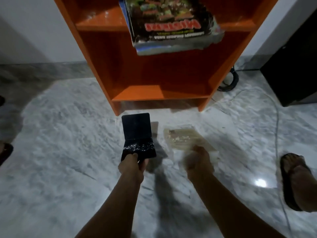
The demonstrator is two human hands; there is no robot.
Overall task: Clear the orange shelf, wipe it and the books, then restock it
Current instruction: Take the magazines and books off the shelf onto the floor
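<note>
Counting gives one orange shelf [154, 74], one stack of books [173, 26] overhanging its upper board's front edge, and two items on the open marble floor [60, 134] before its base. A black folder [137, 133], standing open, is grasped at its near edge by the outstretched left grip [132, 164]; a pale packet [183, 139] is clutched by the blurred right grip [199, 160].
</note>
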